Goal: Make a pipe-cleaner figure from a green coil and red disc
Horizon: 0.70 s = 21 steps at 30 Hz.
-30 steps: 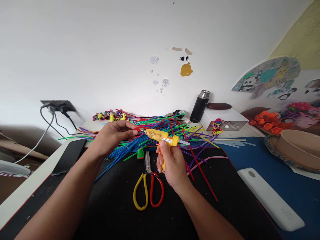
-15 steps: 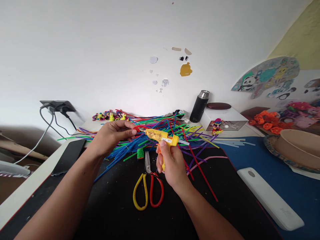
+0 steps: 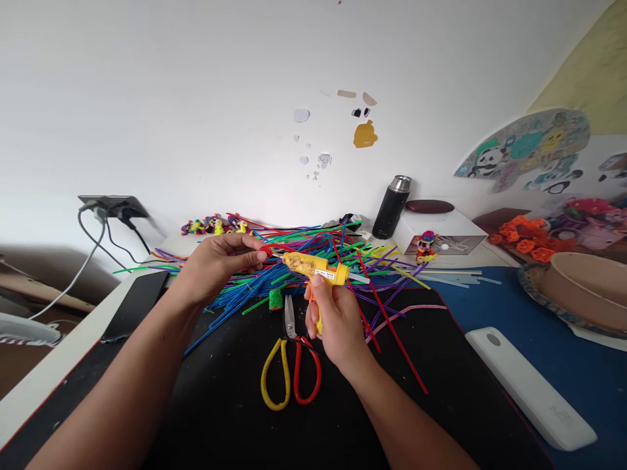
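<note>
Left hand [image 3: 240, 258] pinches a small red fuzzy piece [image 3: 266, 250] above the pile of coloured stems [image 3: 235, 298]. Right hand [image 3: 337, 316] grips the yellow glue gun [image 3: 306, 264], tip aimed at the piece and close to the left hand; contact cannot be confirmed. Hazard, as judged: a slip or over-squeezed trigger could put hot glue on skin, or drip it onto the stems.

And look, at nine o'clock a dark wall socket [image 3: 113, 202] bristles with plugs [image 3: 127, 215]; round toward eight, there lies a black phone [image 3: 134, 307]. Up at one, a yellow sticker [image 3: 365, 136]! Between two and three stands a black flask [image 3: 389, 212], just beside a white box [image 3: 463, 223] topped by a brown oval case [image 3: 430, 206]. Beige bowl [image 3: 585, 287] at three, white oblong device [image 3: 533, 391] at four.
</note>
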{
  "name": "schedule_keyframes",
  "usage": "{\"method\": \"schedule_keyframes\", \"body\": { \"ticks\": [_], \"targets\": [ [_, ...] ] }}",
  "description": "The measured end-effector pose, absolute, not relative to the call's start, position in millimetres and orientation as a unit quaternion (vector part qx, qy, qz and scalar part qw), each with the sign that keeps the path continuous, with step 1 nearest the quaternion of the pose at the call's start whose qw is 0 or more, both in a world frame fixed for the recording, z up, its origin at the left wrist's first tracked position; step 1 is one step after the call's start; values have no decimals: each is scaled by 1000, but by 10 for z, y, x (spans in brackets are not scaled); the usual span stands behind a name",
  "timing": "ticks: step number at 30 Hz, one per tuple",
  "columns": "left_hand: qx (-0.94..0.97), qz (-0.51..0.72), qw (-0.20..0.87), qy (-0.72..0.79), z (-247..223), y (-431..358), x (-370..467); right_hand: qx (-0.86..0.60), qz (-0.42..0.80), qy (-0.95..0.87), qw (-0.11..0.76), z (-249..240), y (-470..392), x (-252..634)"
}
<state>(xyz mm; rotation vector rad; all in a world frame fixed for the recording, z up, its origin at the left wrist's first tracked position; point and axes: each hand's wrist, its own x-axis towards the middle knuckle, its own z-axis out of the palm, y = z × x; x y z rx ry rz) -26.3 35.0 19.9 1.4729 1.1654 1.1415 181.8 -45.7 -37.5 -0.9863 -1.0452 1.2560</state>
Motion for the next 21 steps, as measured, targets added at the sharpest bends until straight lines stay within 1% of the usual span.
{"method": "schedule_keyframes", "body": {
  "ticks": [5,8,10,12,16,18,21],
  "targets": [
    [586,480,450,473,237,354,-302,-415,555,-451,562,-361,-446,1828],
    [567,521,431,470,280,359,-361,-413,568,-463,541,-389,-452,1827],
    [552,547,422,467,302,364,-396,-419,554,-500,517,-411,-481,1817],
    [546,559,417,464,310,370,-419,-433,501,-570,485,-430,-535,1790],
    [561,545,427,454,297,386,-427,-421,338,-739,403,-476,-680,1672],
    [570,530,434,453,290,388,-418,-408,281,-800,339,-519,-742,1587],
    [581,509,440,458,287,374,-393,-409,230,-849,242,-591,-798,1466]
  ]
}}
